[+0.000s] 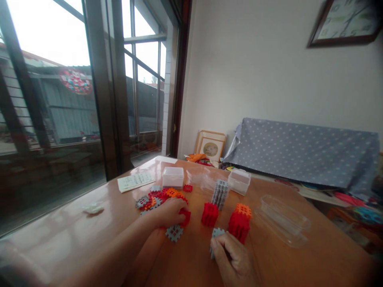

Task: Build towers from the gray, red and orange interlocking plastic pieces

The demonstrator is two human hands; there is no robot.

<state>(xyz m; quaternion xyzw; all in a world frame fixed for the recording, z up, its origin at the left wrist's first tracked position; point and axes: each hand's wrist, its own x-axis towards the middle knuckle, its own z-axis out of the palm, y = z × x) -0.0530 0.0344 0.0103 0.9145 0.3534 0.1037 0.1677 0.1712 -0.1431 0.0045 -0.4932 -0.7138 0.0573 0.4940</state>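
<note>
My left hand [171, 212] is closed on a red toothed plastic tile [186, 217] at the near edge of a loose pile of red, orange and grey tiles [163, 196]. Just below it a grey tile [174, 233] lies flat. My right hand [235, 257] is closed round a grey tile stack [217, 232], whose lower part the fingers hide. Close behind the right hand stand a red stack [238, 226] topped by an orange tile [243, 210], a smaller red stack [210, 214] and a taller grey stack [220, 194].
On the wooden table [281, 263] are two clear boxes [172, 177], clear plastic lids [283, 219], a sheet with writing [136, 181] and a crumpled pale scrap [93, 208]. A window stands left; a dotted cloth [299, 151] hangs beyond the table.
</note>
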